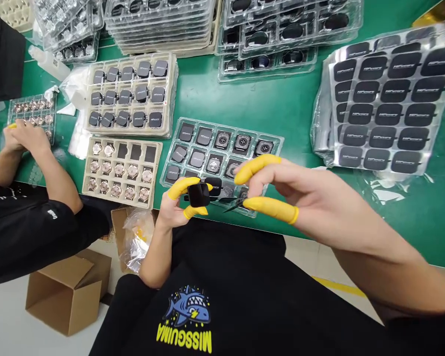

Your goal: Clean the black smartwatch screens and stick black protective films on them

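My left hand (170,206), with yellow finger cots, grips a black square smartwatch case (199,195) by its edges, its glossy dark face showing. To the right of it, my right hand (311,200), also in yellow finger cots, pinches dark pointed tweezers (230,207). The tips point left toward the watch case and appear apart from it. Beneath and beyond both hands lies a clear plastic tray (280,147). Its pockets hold square watch cases, some covered with black labelled film and others showing their backs with round sensors. My right hand partly hides the tray's near right side.
Stacked label sheets (389,113) lie at right. Beige trays of square watches (122,96) and round watches (118,170) stand left. Stacked clear trays (292,34) line the back. A co-worker's hands (27,136) work far left. An open cardboard box (63,296) is on the floor.
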The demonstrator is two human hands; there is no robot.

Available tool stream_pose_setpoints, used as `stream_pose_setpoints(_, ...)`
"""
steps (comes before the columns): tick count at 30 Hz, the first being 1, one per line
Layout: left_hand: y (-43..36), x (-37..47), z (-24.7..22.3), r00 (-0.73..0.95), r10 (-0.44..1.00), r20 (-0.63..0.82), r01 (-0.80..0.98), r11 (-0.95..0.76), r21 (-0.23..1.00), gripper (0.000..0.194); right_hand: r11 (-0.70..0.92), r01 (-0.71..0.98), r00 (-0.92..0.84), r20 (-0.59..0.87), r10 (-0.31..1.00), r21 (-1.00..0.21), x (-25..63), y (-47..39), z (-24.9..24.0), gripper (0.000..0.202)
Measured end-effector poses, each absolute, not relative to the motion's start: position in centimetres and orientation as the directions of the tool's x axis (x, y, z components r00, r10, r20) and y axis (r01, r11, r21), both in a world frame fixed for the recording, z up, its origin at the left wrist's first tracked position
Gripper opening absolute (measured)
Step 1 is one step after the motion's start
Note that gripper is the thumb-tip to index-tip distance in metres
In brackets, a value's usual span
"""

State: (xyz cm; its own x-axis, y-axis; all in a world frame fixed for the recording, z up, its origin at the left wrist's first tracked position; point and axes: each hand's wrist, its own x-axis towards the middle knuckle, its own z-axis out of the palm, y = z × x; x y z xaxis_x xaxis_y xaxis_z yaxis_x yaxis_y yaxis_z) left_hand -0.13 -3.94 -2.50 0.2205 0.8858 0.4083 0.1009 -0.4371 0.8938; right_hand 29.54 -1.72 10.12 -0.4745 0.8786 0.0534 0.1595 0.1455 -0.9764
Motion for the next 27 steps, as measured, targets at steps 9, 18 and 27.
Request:
stream_pose_setpoints(9, -3.4, 0.6, -1.7, 0.348, 0.812, 0.469, 0.154, -0.543, 0.826, 0.07, 0.052, 0.182, -0.612, -0.071, 0.788, -0.982, 25.9, 1.5, 9.5, 0.014)
stream_pose_setpoints(18, -3.1, 0.7, -1.0, 0.387, 0.796, 0.466, 0.133, -0.548, 0.826, 0.077, 0.103, 0.258, -0.626, -0.085, 0.775, -0.961, 25.6, 2.2, 9.3, 0.009)
stream_pose_setpoints(27, -3.0, 0.6, -1.2, 0.382, 0.802, 0.459, 0.143, -0.542, 0.828, 0.07, 0.096, 0.277, -0.62, -0.101, 0.778, -0.956, 25.3, 2.4, 9.3, 0.01)
